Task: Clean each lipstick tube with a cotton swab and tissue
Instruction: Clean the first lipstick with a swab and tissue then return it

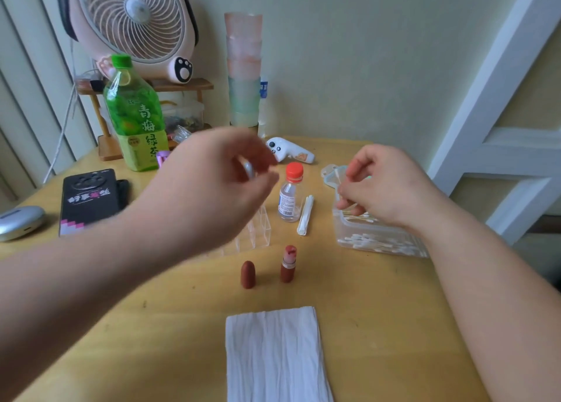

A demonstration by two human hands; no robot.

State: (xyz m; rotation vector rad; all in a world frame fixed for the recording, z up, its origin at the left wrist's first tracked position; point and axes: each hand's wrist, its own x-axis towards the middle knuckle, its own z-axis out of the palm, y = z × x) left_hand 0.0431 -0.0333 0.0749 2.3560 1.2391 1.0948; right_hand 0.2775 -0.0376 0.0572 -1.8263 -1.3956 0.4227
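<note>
Yellow wooden desk [379, 310]: carries everything below and fills the near and middle ground.
Pink fan [136, 22]: far left, raised on a small wooden shelf against the wall.
Tissue [273, 356]: white, folded flat, at the near edge of the desk, well apart from both hands.
Left hand [212, 177]: blurred, held in the air over the middle of the desk, above the organiser.
Left fingers [267, 178]: curled with the thumb round a small pale thing [249, 170]; blur hides what it is.
Right hand [385, 186]: on the right, palm down over the open swab box.
Right fingers [349, 202]: curled down with their tips at the swabs; I cannot tell if they hold one.
Green tea bottle [136, 119]: upright, far left, in front of the fan.
Stacked cups [244, 70]: tall column at the far edge, centre.
Black case [89, 201]: flat on the left.
Swab box [379, 240]: clear plastic, on the right, with cotton swabs [364, 238] lying inside.
Clear organiser [258, 228]: centre, partly hidden by the left hand.
Small bottle [290, 195]: red cap, upright, between the two hands.
Lipstick tube [288, 265]: brown, open, upright, its smeared red stick exposed; near of both hands, touched by no fingers.
Lipstick cap [248, 274]: brown, upright, just left of the tube, apart from it.
</note>
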